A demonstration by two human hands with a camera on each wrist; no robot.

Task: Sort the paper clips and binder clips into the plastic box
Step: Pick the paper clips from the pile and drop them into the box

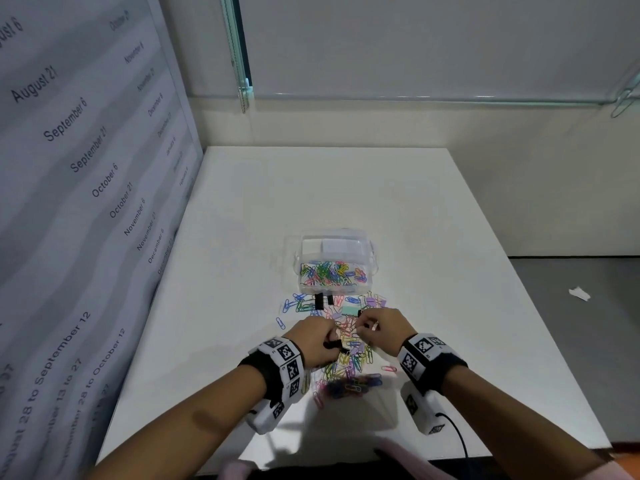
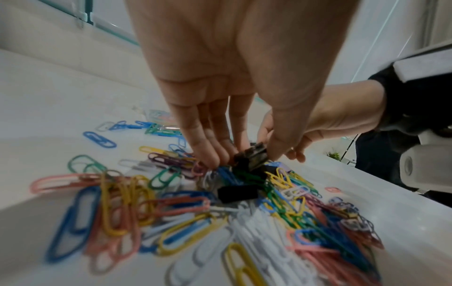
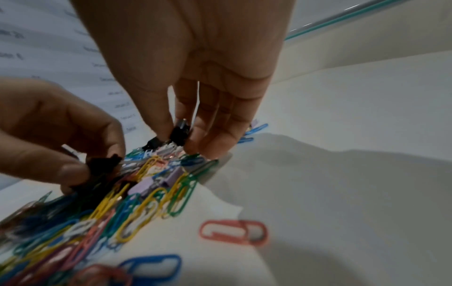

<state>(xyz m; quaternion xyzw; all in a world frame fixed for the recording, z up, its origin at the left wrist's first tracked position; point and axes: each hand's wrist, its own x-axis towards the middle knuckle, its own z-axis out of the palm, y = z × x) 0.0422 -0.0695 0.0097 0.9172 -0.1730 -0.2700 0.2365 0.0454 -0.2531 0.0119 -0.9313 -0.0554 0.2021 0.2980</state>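
A heap of coloured paper clips (image 1: 349, 358) mixed with black, lilac and mint binder clips lies on the white table (image 1: 242, 271) in front of the clear plastic box (image 1: 334, 261), which holds many paper clips. My left hand (image 1: 320, 337) pinches a black binder clip (image 2: 250, 156) between thumb and fingers over the heap. My right hand (image 1: 377, 327) pinches another small black binder clip (image 3: 179, 131) just above the clips. Another black binder clip (image 2: 237, 193) lies in the heap below the left hand.
Two black binder clips (image 1: 323, 300) stand against the box's front wall. A printed calendar panel (image 1: 69, 202) stands along the left table edge. A scrap of white paper (image 1: 579, 293) lies on the grey floor at right.
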